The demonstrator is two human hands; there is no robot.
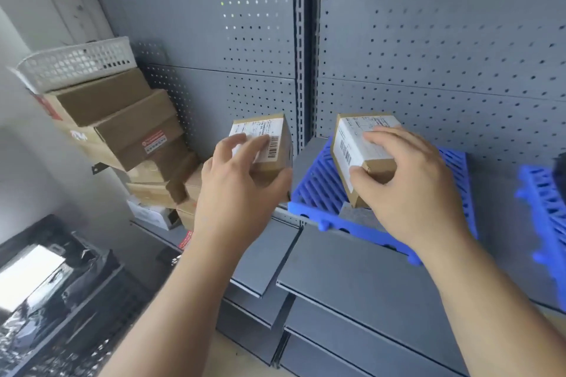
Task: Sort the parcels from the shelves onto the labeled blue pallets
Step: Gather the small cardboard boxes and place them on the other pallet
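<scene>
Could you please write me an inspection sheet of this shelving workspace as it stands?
Surface: grey metal shelf with pegboard back.
Job's things: two small labelled parcels, the left parcel in the air, the right parcel tilted over the blue pallet; second blue pallet at right edge.
Clutter: leaning stack of cardboard boxes with a white basket on top.
Grips: left hand holds the left parcel; right hand holds the right parcel.
Cables: nothing seen.
Surroundings: dark bags lower left.
</scene>
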